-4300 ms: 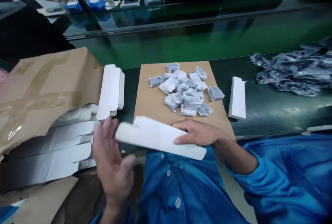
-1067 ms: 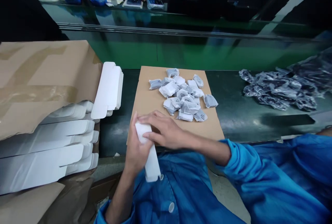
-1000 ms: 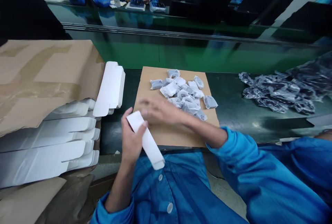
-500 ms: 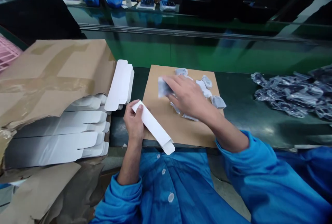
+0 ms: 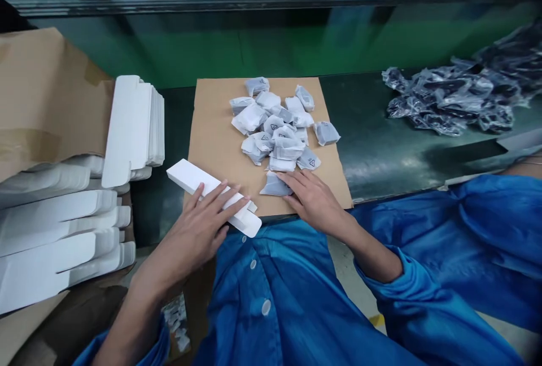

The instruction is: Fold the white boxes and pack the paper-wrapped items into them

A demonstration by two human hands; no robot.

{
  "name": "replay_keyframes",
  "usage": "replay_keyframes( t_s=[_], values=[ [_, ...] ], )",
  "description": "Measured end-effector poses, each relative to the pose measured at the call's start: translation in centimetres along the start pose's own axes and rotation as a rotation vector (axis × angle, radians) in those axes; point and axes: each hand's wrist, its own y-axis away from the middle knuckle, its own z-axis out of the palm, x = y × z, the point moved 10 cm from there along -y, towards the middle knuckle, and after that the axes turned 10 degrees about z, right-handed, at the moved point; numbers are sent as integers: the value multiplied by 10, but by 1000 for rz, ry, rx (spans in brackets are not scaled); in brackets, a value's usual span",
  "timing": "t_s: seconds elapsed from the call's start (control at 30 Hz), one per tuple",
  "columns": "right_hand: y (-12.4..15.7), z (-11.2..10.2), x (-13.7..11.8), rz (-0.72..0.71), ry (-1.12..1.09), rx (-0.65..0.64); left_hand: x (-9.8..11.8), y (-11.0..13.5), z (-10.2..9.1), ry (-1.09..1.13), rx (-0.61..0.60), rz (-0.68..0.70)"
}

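Note:
A long white carton [image 5: 186, 175] lies slantwise over the near left edge of the brown cardboard sheet [image 5: 212, 129], its end flap [image 5: 248, 223] sticking out toward me. Across its top are the spread fingers of my left hand [image 5: 203, 219], with the thumb on the near side. My right hand [image 5: 315, 199] has thumb and fingertips around a small white wrapped packet [image 5: 274, 185] at the sheet's near edge. Just beyond it several similar wrapped packets [image 5: 288, 143] lie in a loose pile, some with a printed triangle mark.
On the left, flat white cartons [image 5: 51, 253] fill a torn brown cardboard box [image 5: 55, 95]. A stack of white cartons [image 5: 131, 129] leans beside it. Clear plastic bags with dark contents [image 5: 457, 95] lie at the right. A green panel [image 5: 271, 49] borders the dark bench behind.
My left hand has shifted from the carton's far end to lie across it. My right hand has brought the packet down to the sheet's near edge. The view has tilted down.

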Motion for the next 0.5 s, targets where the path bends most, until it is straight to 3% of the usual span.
replay_keyframes(
  t_s=[0.13,0.2,0.33,0.4,0.5],
  values=[
    [-2,-4,6,38,-39,35,-17,-12,4,-140,-43,-63],
    [2,-13,9,45,-130,103,-21,-12,4,-189,-2,-116],
    [10,-29,11,78,-308,194,-8,-7,6,-234,66,-89],
    [8,-28,0,30,-329,161,-1,-5,10,-204,38,-43],
    [-2,-11,-28,-133,-256,-2,3,-6,10,-124,18,-5]
  ],
)
